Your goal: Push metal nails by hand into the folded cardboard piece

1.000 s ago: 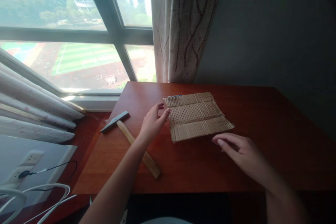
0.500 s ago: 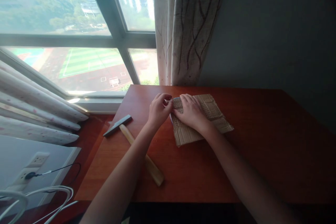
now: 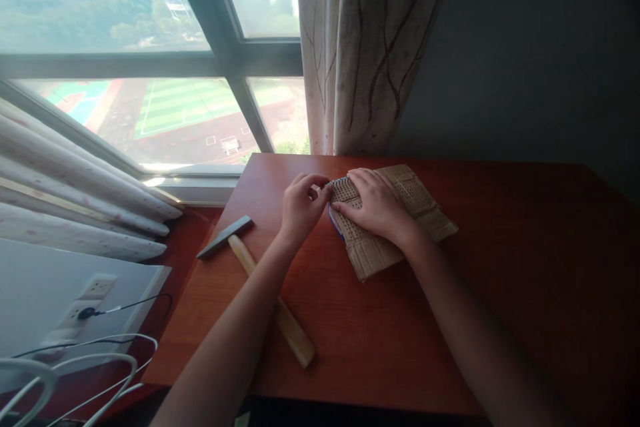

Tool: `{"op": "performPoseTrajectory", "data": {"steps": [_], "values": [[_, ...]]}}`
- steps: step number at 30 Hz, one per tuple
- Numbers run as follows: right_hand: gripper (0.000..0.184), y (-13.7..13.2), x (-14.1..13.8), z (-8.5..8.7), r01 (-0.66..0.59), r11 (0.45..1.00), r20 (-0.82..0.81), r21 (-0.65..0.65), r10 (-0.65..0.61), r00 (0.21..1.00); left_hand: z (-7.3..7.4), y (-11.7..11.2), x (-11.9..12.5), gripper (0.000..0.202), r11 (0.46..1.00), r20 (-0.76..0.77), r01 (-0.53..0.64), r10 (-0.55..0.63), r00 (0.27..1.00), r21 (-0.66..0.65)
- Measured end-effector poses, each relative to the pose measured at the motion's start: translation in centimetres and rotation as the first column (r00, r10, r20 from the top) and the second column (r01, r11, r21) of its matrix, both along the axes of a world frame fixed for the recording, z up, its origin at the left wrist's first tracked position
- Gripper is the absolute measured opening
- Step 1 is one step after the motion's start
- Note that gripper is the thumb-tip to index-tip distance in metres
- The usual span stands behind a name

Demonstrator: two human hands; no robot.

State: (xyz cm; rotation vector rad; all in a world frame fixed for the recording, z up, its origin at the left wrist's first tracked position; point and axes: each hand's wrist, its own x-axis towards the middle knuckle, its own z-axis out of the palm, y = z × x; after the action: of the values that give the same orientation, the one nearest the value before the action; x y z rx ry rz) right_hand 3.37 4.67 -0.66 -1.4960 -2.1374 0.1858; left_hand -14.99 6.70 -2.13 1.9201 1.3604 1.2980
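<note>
Just beneath the right hand (image 3: 377,203), open and palm-down, lies a perforated corrugated-cardboard sheet (image 3: 371,256), its far-left corner at the left hand (image 3: 302,208), whose fingertips draw together, gripping or not I cannot tell, with a wooden-handled hammer (image 3: 242,255) passing below that hand's forearm.

Daylight from window (image 3: 150,65) at left, washed-out glare, faint sheen on tabletop (image 3: 385,327), dim wall (image 3: 530,60) at right
</note>
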Motion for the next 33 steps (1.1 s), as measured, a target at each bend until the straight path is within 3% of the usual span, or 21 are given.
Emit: {"op": "performPoseTrajectory", "data": {"steps": [13, 16, 21, 24, 27, 31, 33], "values": [[0.063, 0.1, 0.0, 0.3, -0.013, 1.000, 0.023, -0.027, 0.014, 1.000, 0.8, 0.1, 0.6, 0.010, 0.980, -0.017, -0.129, 0.133, 0.991, 0.150], [0.065, 0.1, 0.0, 0.4, -0.006, 0.999, 0.025, -0.032, 0.007, 1.000, 1.9, 0.3, 1.3, 0.011, 0.974, 0.056, -0.148, 0.140, 0.989, 0.172], [0.064, 0.0, 0.1, 0.7, -0.005, 0.999, 0.030, -0.051, 0.007, 1.000, 5.0, 0.3, 2.0, 0.014, 0.961, 0.277, -0.203, 0.146, 0.950, 0.190], [0.064, -0.1, 0.1, 0.8, 0.000, 0.999, 0.023, -0.046, 0.001, 1.000, 6.2, -0.5, 1.1, 0.015, 0.968, 0.267, -0.153, 0.097, 0.959, 0.198], [0.062, -0.1, 0.1, 0.8, 0.000, 0.999, 0.018, -0.038, 0.000, 1.000, 5.5, -1.9, -1.1, 0.015, 0.989, 0.146, -0.103, 0.088, 0.985, 0.104], [0.062, 0.0, 0.2, 0.6, -0.007, 0.999, 0.015, -0.035, 0.007, 1.000, 2.7, -3.7, -5.0, 0.019, 0.992, -0.114, -0.086, 0.075, 0.991, -0.093], [0.063, 0.0, 0.2, 0.6, -0.008, 0.999, 0.014, -0.033, 0.008, 1.000, 1.4, -4.5, -6.5, 0.021, 0.988, -0.259, -0.086, 0.049, 0.965, -0.132]]}}
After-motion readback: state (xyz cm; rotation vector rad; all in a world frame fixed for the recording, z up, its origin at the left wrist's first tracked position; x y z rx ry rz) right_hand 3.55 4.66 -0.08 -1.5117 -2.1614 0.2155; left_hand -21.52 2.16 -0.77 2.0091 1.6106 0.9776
